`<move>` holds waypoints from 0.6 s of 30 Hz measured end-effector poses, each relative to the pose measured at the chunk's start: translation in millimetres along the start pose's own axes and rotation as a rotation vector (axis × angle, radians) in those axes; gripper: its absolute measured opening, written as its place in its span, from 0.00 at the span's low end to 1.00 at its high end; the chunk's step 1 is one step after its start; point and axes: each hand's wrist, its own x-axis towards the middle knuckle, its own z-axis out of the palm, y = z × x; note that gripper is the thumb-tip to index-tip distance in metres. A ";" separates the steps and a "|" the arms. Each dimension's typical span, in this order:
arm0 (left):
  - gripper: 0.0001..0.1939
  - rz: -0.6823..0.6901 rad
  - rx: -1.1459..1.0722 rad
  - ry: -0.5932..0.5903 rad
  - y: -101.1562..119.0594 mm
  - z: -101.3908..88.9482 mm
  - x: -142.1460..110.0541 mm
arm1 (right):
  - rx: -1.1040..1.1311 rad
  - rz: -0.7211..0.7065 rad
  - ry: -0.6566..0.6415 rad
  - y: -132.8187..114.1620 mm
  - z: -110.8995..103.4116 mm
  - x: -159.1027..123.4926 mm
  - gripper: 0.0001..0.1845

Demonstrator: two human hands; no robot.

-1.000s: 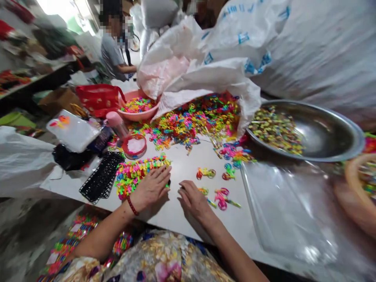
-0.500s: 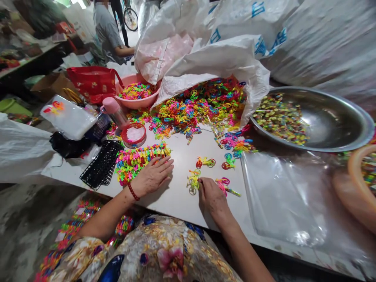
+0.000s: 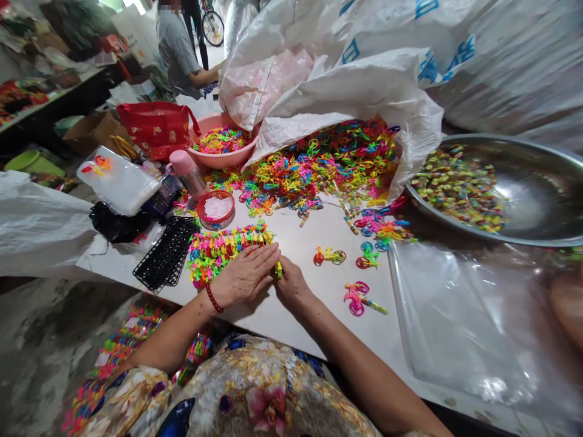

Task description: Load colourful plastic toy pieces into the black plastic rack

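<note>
My left hand (image 3: 243, 274) lies flat with fingers stretched along the near right side of rows of small plastic toy bicycles (image 3: 223, 246). Just right of its fingertips, my right hand (image 3: 291, 282) pinches a yellow-green toy bicycle (image 3: 278, 269), seen edge-on and partly hidden by the fingers. On the white table, right of my hands, lie a red-and-yellow toy bicycle (image 3: 328, 256) and a pink toy bicycle (image 3: 357, 298) with a thin patterned tube beside it. A green-and-red toy bicycle (image 3: 367, 255) lies beyond them, close to more loose ones.
A white sack (image 3: 337, 97) spills a heap of toy bicycles at the back. A steel basin (image 3: 537, 188) with small wrapped pieces stands right, beyond clear plastic bags (image 3: 455, 321). Left are black plastic grids (image 3: 166, 252), a red basket (image 3: 216, 209) and a pink-lidded flask (image 3: 184, 170). A person (image 3: 180, 54) sits behind.
My right hand has moved left with the yellow-green toy bicycle, from the open table to beside my left fingertips. My left hand stays by the rows. The view has shifted slightly.
</note>
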 end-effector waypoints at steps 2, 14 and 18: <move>0.29 -0.002 0.016 0.005 0.5 -0.1 -0.4 | -0.037 -0.029 -0.013 6.1 1.0 0.1 0.08; 0.30 -0.004 0.039 -0.006 0.6 1.2 0.0 | -0.040 -0.155 -0.018 12.4 3.7 4.2 0.10; 0.30 0.002 0.039 -0.032 0.7 -0.7 0.0 | -0.017 -0.103 -0.033 13.2 3.1 2.1 0.08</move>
